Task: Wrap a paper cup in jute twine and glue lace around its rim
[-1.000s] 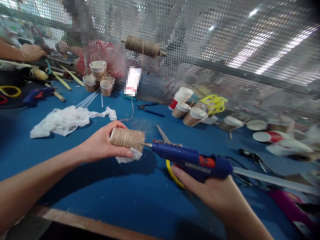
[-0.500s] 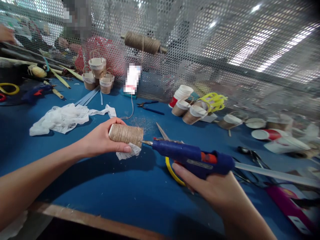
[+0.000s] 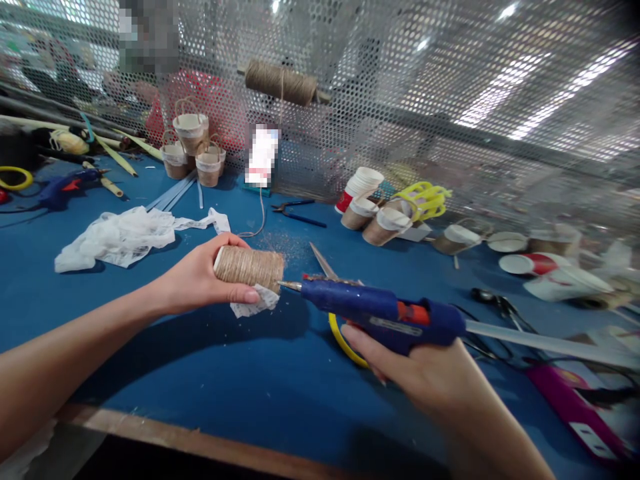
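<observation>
My left hand [image 3: 215, 277] is wrapped round a paper cup covered in twine [image 3: 253, 267], held on its side above the blue table. A strip of white lace [image 3: 255, 303] hangs at the cup's rim end, under my thumb. In my right hand [image 3: 400, 367] is a blue glue gun [image 3: 380, 310], its metal nozzle pointing left at the end of the cup; whether it touches cannot be made out. A clear glue stick [image 3: 530, 340] juts from its back. Scissors with yellow handles [image 3: 345, 343] lie beneath the gun, partly hidden by it.
White lace [image 3: 117, 237] lies heaped at left, with a second glue gun [image 3: 73, 187] behind it. Twine-wrapped cups [image 3: 207, 167] stand at the back, others [image 3: 387, 225] at right. Pliers [image 3: 300, 212] lie mid-table before a mesh panel [image 3: 400, 80] with a twine spool [image 3: 280, 81].
The whole view has shifted slightly. My hands, the cup and the glue gun keep almost the same positions relative to each other.
</observation>
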Motion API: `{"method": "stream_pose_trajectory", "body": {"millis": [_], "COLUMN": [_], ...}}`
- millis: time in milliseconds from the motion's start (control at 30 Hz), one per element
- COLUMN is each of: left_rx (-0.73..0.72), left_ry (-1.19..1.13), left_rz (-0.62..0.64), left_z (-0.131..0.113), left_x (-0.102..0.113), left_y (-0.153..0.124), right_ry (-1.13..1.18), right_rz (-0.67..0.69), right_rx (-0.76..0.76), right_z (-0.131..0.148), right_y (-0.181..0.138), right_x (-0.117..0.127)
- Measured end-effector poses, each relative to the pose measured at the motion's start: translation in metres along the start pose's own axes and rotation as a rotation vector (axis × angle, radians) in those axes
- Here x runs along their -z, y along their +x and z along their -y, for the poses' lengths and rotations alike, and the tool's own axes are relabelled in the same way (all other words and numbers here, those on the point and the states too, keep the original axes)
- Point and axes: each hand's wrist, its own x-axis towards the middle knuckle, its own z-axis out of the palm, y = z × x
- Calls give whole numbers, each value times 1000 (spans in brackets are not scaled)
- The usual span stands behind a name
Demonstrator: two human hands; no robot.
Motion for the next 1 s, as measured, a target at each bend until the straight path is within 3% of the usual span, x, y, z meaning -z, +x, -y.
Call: {"method": "stream_pose_trajectory", "body": {"millis": [433,733,1000], "left_rx": [-57,-32,-22], "left_ry": [30,2,-45], "left_rz": [47,33,76], "left_z": [2,4,0], "left_x": [0,0,-2], "left_y": [-3,-1,-4], "right_ry": [107,137,143], "right_rz": [18,83,60], "right_rx": [-134,-107,-122], "right_z": [4,7,4], "right_y": [4,1,5], "right_x": [1,1,1]}}
